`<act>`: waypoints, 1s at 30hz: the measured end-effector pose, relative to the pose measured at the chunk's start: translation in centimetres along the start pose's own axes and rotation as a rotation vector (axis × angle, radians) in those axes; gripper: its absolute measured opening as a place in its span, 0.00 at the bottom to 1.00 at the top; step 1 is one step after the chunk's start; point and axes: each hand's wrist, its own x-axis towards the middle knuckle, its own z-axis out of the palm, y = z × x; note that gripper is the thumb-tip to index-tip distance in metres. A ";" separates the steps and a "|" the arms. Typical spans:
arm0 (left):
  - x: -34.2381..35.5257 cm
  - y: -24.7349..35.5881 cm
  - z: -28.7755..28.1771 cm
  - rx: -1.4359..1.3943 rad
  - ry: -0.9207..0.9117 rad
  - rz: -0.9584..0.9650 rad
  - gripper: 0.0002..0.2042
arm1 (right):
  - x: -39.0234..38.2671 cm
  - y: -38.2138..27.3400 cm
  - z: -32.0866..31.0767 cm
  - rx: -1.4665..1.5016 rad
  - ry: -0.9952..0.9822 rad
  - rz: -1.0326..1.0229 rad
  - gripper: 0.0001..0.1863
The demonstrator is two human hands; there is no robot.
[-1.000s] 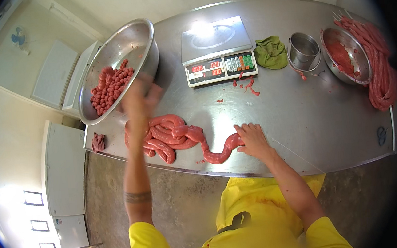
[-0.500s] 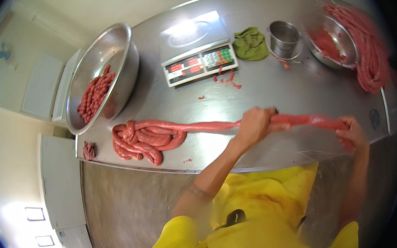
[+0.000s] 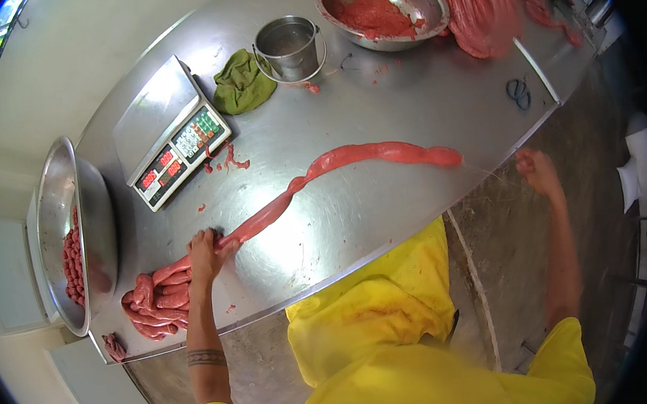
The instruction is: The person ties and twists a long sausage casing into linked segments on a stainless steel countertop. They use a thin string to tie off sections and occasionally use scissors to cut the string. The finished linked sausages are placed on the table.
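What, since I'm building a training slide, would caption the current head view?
Left hand on a sausage lying along a steel table, right hand out past its edge.

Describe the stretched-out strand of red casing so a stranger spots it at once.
On the steel table, find the person's left hand at the right edge of the coiled pile. From that hand the strand arches rightward to a blunt tip. Unlike the pile and the heap of strands at the far right, it lies stretched out singly, with a narrow neck partway along.
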 end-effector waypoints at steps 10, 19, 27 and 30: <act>-6.5 4.9 -16.3 0.006 0.016 -0.130 0.08 | 7.4 -19.1 10.0 0.029 0.245 -0.362 0.17; -15.4 6.2 -14.6 0.009 -0.039 -0.374 0.11 | 13.6 -24.9 7.0 0.027 -0.063 -0.600 0.14; -9.2 11.1 -2.0 -0.412 0.004 -0.273 0.39 | 27.5 -41.3 4.0 0.163 0.166 -0.658 0.14; -6.7 12.1 1.0 -0.158 -0.052 -0.219 0.38 | 34.2 -47.5 6.1 -0.175 0.000 -0.446 0.15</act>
